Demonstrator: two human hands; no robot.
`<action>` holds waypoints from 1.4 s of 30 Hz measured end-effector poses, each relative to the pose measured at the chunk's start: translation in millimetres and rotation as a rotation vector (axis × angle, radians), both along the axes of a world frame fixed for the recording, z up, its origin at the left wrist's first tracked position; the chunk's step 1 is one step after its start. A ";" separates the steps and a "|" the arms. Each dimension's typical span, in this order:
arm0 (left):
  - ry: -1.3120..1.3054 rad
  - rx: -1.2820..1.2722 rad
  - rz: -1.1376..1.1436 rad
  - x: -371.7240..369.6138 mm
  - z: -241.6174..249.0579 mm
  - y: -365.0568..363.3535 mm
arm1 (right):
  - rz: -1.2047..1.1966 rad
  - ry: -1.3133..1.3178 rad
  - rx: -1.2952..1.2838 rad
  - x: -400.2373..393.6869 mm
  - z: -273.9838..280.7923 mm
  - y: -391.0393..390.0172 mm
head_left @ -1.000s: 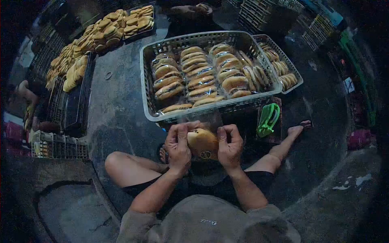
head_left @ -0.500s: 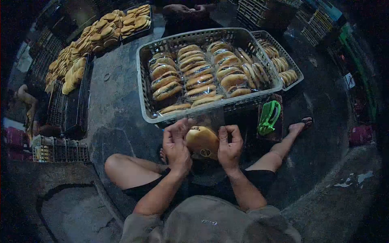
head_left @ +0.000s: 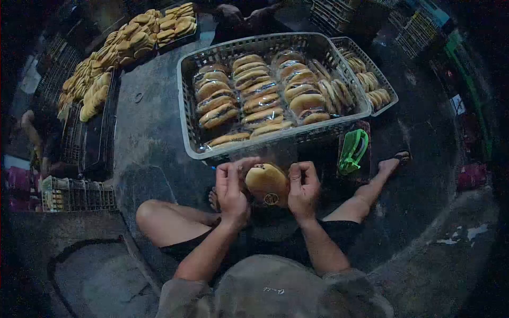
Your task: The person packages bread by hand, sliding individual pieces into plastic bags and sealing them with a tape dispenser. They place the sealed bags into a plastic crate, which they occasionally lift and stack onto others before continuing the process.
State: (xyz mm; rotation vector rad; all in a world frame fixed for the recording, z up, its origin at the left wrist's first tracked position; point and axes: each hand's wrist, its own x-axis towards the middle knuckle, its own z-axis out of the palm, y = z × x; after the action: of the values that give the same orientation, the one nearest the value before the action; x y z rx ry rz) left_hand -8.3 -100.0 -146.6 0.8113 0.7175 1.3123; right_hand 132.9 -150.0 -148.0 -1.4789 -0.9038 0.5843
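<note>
A round golden bun (head_left: 264,180) in a clear plastic bag hangs between my hands, above my lap. A small round printed mark shows on the bag near the bun's lower edge. At the bag's left side, my left hand (head_left: 232,188) is closed with thumb and fingers together. My right hand (head_left: 304,191) pinches the other side of the bag. The thin film at the fingertips is hard to make out. Just beyond my hands stands a large pale plastic crate (head_left: 275,139) with rows of bagged filled buns (head_left: 260,100).
A green plastic tool (head_left: 352,152), perhaps a bag sealer, sits on a block right of the crate. Behind is a second crate (head_left: 393,99) of buns. Unwrapped buns (head_left: 98,74) are heaped at upper left, near a small crate (head_left: 79,194). Another person's hands (head_left: 244,13) show at the top.
The bagged bun has turned slightly and shifted a little right between my hands. My left fingers have straightened somewhat; both hands keep to the bag's sides. The view has shifted slightly.
</note>
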 end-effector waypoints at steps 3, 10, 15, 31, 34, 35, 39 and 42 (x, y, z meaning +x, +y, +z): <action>-0.195 -0.057 -0.066 1.1 5.8 -2.1 | -0.019 -0.011 -0.034 1.8 1.4 2.9; 0.182 -0.039 -0.254 -6.2 3.9 2.0 | 0.131 0.072 -0.094 5.3 6.5 -0.4; -0.229 -0.138 -0.445 -13.0 11.2 2.5 | 0.330 0.218 -0.196 19.0 7.7 4.9; 0.433 0.172 -0.056 -9.3 -11.3 -7.4 | 0.378 -0.195 -0.055 10.4 -17.2 -13.3; 0.792 0.362 -0.109 -13.5 -15.1 -12.2 | 0.477 -0.232 0.060 16.7 20.0 -10.3; 0.785 0.359 -0.115 -10.4 -15.3 -15.1 | 0.547 -0.240 0.050 18.8 26.3 -9.9; 0.658 0.423 -0.201 -4.0 -5.8 -14.3 | 0.700 -0.082 -0.021 31.8 7.2 -13.9; 0.531 0.332 -0.400 -12.1 -7.3 -11.4 | 0.719 -0.125 0.007 34.4 7.4 -18.0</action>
State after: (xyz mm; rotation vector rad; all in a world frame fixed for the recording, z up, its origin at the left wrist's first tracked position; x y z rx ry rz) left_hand -20.4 -111.4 -153.9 1.5221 0.7042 0.8617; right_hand 167.3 -168.0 -140.6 -1.1680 -1.5493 1.0106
